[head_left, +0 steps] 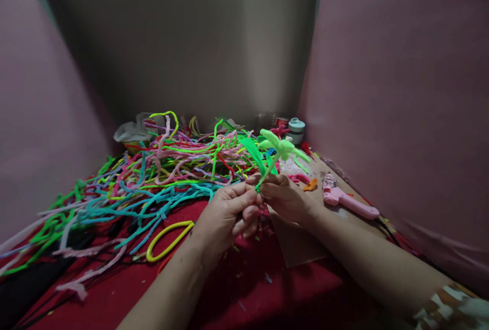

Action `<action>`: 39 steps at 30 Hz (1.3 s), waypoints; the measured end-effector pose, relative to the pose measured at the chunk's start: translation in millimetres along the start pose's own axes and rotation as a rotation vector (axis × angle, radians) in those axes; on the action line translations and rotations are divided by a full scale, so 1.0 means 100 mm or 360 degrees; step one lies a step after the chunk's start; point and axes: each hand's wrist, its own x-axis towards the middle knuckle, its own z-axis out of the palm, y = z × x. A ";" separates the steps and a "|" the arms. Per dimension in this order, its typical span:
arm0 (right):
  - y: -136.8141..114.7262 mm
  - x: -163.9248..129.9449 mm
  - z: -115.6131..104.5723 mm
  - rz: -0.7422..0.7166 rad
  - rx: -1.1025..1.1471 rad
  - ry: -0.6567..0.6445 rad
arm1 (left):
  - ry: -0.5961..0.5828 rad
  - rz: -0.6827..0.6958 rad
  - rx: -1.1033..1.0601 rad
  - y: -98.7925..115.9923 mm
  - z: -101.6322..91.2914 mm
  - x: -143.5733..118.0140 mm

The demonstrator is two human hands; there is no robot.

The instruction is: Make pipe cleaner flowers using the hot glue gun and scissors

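A light green pipe-cleaner flower rises tilted above my two hands, its petals spread at the top of a thin stem. Darker green leaves stand beside the stem. My left hand is closed, thumb and forefinger pinching the lower stem where green pipe cleaner is wound round it. Close against it, my right hand is closed on the stem too, its fingers partly hidden behind the stem and the other hand.
A tangled heap of coloured pipe cleaners covers the left and middle of the red cloth. To the right, a pink glue gun lies on cardboard. Behind stands a pale blue-lidded jar. Pink sheets flank both sides.
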 end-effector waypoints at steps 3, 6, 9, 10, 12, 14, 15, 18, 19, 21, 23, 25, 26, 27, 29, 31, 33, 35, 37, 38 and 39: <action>0.01 0.00 0.02 -0.0011 0.0116 -0.0021 | -0.0144 -0.0063 -0.0095 -0.01 -0.02 0.01; 0.01 0.01 0.03 -0.0056 0.0133 0.0066 | -0.0032 -0.0014 0.0201 0.01 0.00 0.01; 0.03 0.02 0.05 -0.0030 0.0123 0.0147 | 0.0327 0.0332 0.1033 -0.02 0.02 0.00; 0.03 0.02 0.05 -0.0008 0.0125 0.0183 | 0.0453 0.0511 0.1353 -0.05 0.02 0.00; 0.05 0.03 0.05 0.0020 0.0116 0.0269 | 0.0634 0.0793 0.1911 -0.12 0.00 0.01; 0.07 0.03 0.05 0.0017 0.0055 0.0340 | 0.0697 0.0893 0.2242 -0.18 -0.03 0.02; 0.09 0.03 0.04 0.0009 0.0008 0.0362 | 0.0700 0.0900 0.2297 -0.20 -0.04 0.03; 0.12 0.02 0.03 -0.0008 -0.0102 0.0372 | 0.0692 0.0823 0.2130 -0.20 -0.08 0.05; 0.12 0.02 0.03 -0.0014 -0.0110 0.0354 | 0.0686 0.0778 0.2003 -0.18 -0.08 0.05; 0.10 0.01 0.03 -0.0025 -0.0107 0.0280 | 0.0644 0.0670 0.1697 -0.13 -0.06 0.05; 0.06 0.00 0.05 -0.0041 -0.0126 0.0189 | 0.0572 0.0544 0.1374 -0.07 -0.03 0.05; 0.02 -0.01 0.06 -0.0040 -0.0159 0.0134 | 0.0514 0.0401 0.1104 -0.03 0.00 0.04; 0.01 -0.01 0.07 -0.0038 -0.0176 0.0125 | 0.0497 0.0343 0.1004 -0.01 0.02 0.03; 0.00 -0.01 0.07 -0.0032 -0.0190 0.0120 | 0.0486 0.0300 0.0929 0.01 0.03 0.02; 0.00 -0.01 0.07 -0.0014 -0.0190 0.0123 | 0.0461 0.0254 0.0817 0.02 0.04 0.02; 0.00 0.00 0.07 -0.0004 -0.0148 0.0123 | 0.0420 0.0227 0.0700 0.02 0.04 0.01; -0.01 0.01 0.06 -0.0008 -0.0077 0.0108 | 0.0379 0.0192 0.0550 0.02 0.04 0.02; -0.02 0.01 0.06 -0.0013 -0.0009 0.0109 | 0.0329 0.0147 0.0380 0.02 0.04 0.02; -0.02 0.01 0.07 0.0004 0.0050 0.0117 | 0.0257 0.0094 0.0216 0.01 0.04 0.02; -0.03 0.01 0.07 0.0021 0.0073 0.0110 | 0.0218 0.0064 0.0146 0.01 0.04 0.02; -0.03 0.01 0.07 0.0034 0.0091 0.0100 | 0.0181 0.0039 0.0085 0.00 0.03 0.02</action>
